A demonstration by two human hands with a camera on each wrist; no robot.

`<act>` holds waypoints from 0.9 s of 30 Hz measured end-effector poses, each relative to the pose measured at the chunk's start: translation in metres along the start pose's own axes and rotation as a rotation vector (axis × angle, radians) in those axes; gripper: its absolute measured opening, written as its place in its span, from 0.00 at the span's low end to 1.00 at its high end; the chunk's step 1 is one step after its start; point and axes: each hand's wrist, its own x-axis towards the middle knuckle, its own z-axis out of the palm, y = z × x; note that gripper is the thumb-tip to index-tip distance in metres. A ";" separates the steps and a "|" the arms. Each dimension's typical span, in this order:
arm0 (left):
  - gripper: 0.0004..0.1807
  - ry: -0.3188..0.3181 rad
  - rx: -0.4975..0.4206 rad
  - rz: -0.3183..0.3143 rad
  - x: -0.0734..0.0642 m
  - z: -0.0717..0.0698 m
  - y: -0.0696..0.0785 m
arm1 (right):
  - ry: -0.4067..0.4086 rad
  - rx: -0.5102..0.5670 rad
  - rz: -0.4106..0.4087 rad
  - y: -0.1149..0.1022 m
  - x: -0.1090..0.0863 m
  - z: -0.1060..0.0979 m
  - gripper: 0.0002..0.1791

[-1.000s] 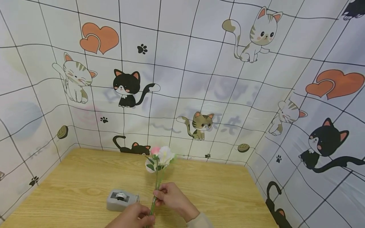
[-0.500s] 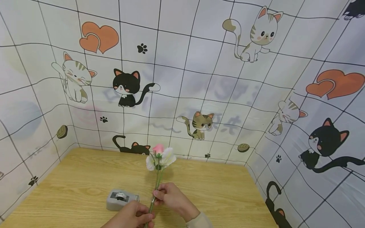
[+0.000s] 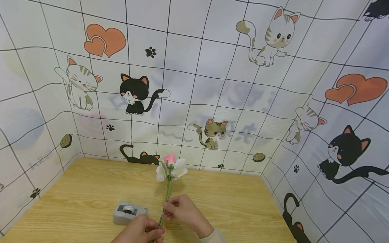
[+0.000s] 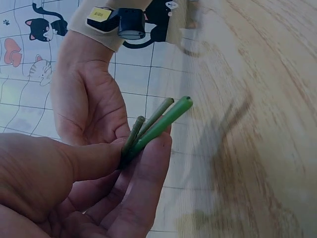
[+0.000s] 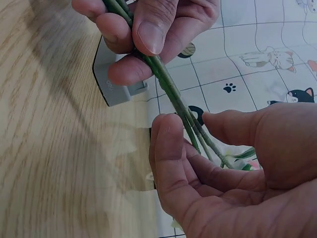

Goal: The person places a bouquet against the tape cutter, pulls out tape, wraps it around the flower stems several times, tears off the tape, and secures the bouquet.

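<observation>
Three green stems (image 4: pixel 161 125) slant over the wooden surface (image 3: pixel 231 202), topped by a pink flower (image 3: pixel 170 159) and white flowers (image 3: pixel 179 170). The left hand (image 3: pixel 138 230) has its grip pinched on their lower ends; the right hand (image 3: pixel 186 213) pinches them higher. A grey tape dispenser (image 3: pixel 124 218) sits beside the left hand.

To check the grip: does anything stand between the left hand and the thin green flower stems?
Nothing visible: the bare left hand pinches the thin green stems directly. The boxy grey tape dispenser stands left of them.
</observation>
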 end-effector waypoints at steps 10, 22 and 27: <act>0.13 0.037 0.150 0.072 0.001 0.000 -0.001 | 0.077 -0.114 -0.045 -0.005 -0.001 0.004 0.09; 0.11 0.058 0.178 0.039 0.000 0.002 0.000 | 0.089 -0.098 -0.009 0.000 0.002 0.010 0.07; 0.10 0.054 0.183 0.014 -0.001 0.001 0.000 | 0.083 -0.076 0.000 0.003 0.003 0.011 0.08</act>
